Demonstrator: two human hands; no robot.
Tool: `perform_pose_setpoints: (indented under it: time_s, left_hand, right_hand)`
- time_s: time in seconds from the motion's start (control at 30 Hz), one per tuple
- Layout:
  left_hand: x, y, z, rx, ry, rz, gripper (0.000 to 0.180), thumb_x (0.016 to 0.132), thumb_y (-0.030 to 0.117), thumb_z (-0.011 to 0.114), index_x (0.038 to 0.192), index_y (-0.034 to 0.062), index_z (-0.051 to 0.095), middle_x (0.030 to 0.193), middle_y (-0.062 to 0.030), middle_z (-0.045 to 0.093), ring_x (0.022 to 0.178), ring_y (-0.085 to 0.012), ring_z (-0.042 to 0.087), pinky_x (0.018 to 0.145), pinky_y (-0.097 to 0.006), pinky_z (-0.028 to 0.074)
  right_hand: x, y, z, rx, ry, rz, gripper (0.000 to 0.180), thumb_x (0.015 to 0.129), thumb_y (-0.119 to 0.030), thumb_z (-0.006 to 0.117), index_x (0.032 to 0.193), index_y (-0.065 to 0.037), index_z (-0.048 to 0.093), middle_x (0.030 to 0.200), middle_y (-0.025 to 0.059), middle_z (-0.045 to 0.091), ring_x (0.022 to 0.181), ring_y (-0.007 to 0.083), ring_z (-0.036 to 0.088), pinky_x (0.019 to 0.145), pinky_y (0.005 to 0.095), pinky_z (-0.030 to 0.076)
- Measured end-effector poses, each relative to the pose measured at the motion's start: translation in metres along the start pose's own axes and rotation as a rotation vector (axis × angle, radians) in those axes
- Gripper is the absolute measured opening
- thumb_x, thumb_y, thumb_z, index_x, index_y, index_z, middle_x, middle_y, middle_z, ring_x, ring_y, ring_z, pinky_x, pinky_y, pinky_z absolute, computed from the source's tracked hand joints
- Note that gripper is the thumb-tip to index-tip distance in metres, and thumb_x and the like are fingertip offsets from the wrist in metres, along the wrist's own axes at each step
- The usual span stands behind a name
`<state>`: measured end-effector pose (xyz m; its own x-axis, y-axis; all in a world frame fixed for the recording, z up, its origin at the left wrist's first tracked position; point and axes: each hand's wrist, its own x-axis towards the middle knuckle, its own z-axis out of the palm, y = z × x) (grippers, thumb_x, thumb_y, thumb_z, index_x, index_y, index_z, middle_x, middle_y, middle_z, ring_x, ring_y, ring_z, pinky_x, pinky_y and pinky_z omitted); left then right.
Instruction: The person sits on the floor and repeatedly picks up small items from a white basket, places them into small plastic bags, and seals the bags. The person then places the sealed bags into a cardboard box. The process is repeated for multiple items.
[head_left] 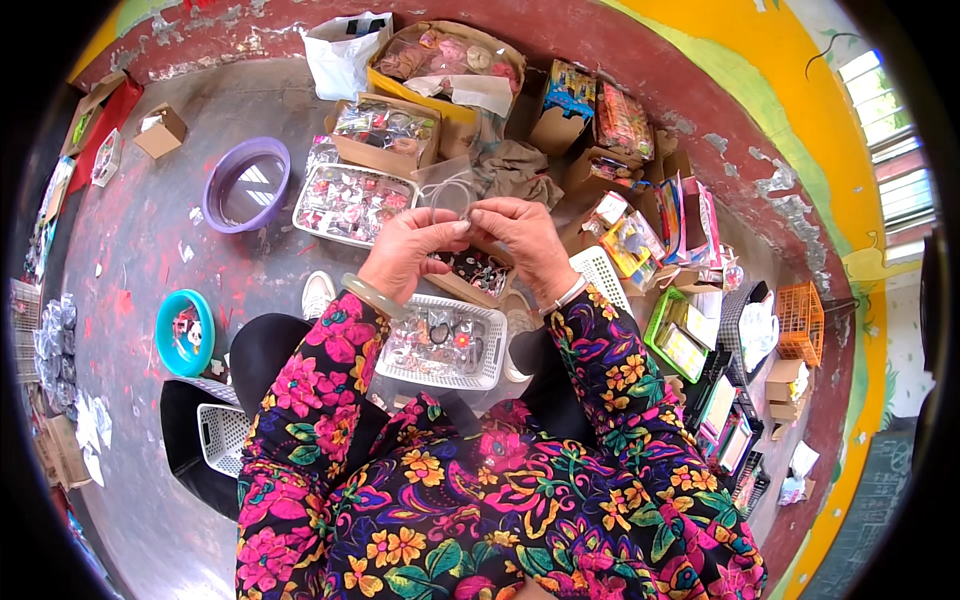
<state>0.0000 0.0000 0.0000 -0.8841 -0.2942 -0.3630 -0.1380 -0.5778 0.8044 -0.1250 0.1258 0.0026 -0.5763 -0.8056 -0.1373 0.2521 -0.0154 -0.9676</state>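
Note:
My left hand (413, 250) and my right hand (525, 240) meet at the fingertips in front of me, together pinching the lower edge of a small clear plastic bag (447, 188) held upright. What lies inside the bag is too small to tell. A pale green bangle sits on my left wrist and a white band on my right. Just below the hands, on my lap, rests a white plastic basket (482, 374) filled with small wrapped trinkets. Beyond it lies a shallow cardboard tray (462, 288) holding dark round pieces.
A white basket of wrapped items (308, 196) and a cardboard box of packets (345, 148) sit ahead. A purple tub (228, 175) and a teal bowl (165, 330) stand left. Colourful packaged goods, green and orange crates (800, 320) crowd the right, by the red wall.

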Motion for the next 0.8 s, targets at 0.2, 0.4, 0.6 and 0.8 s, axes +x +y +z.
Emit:
perform_pose_setpoints:
  time_s: [0.2, 0.4, 0.6, 0.8]
  left_hand:
    - [0.004, -0.007, -0.001, -0.031, 0.023, 0.032, 0.016, 0.080, 0.013, 0.064, 0.093, 0.0039, 0.058, 0.083, -0.0041, 0.063, 0.075, -0.0122, 0.061, 0.062, -0.022, 0.045]
    - [0.002, -0.005, 0.000, -0.049, 0.023, 0.031, 0.015, 0.082, 0.010, 0.062, 0.094, 0.0030, 0.057, 0.085, -0.0053, 0.063, 0.077, -0.0147, 0.063, 0.064, -0.022, 0.047]
    - [0.004, -0.010, -0.002, -0.004, -0.007, 0.016, 0.014, 0.082, 0.009, 0.061, 0.094, 0.0020, 0.058, 0.084, -0.0056, 0.063, 0.077, -0.0148, 0.063, 0.064, -0.023, 0.047]
    - [0.003, -0.020, 0.003, 0.171, -0.087, -0.020, 0.022, 0.081, 0.011, 0.063, 0.099, -0.0007, 0.059, 0.084, -0.0042, 0.063, 0.077, -0.0124, 0.062, 0.065, -0.023, 0.047]
  right_hand:
    - [-0.002, 0.001, 0.004, 0.019, 0.018, 0.002, 0.014, 0.081, -0.008, 0.061, 0.089, 0.004, 0.064, 0.071, -0.0004, 0.059, 0.062, 0.0049, 0.050, 0.056, 0.0177, 0.040]
    - [-0.004, -0.001, 0.006, -0.037, 0.072, -0.024, 0.014, 0.082, -0.009, 0.061, 0.089, 0.002, 0.064, 0.071, -0.0007, 0.059, 0.061, 0.0047, 0.050, 0.056, 0.0176, 0.040]
    - [0.003, -0.011, -0.006, -0.003, 0.158, -0.085, 0.022, 0.084, -0.020, 0.061, 0.095, -0.002, 0.063, 0.079, 0.0026, 0.062, 0.072, 0.0087, 0.055, 0.065, 0.0215, 0.041]
    - [-0.002, -0.009, 0.001, 0.072, 0.095, -0.029, 0.021, 0.082, -0.019, 0.063, 0.091, -0.001, 0.065, 0.080, 0.0033, 0.063, 0.073, 0.0098, 0.056, 0.063, 0.0228, 0.041]
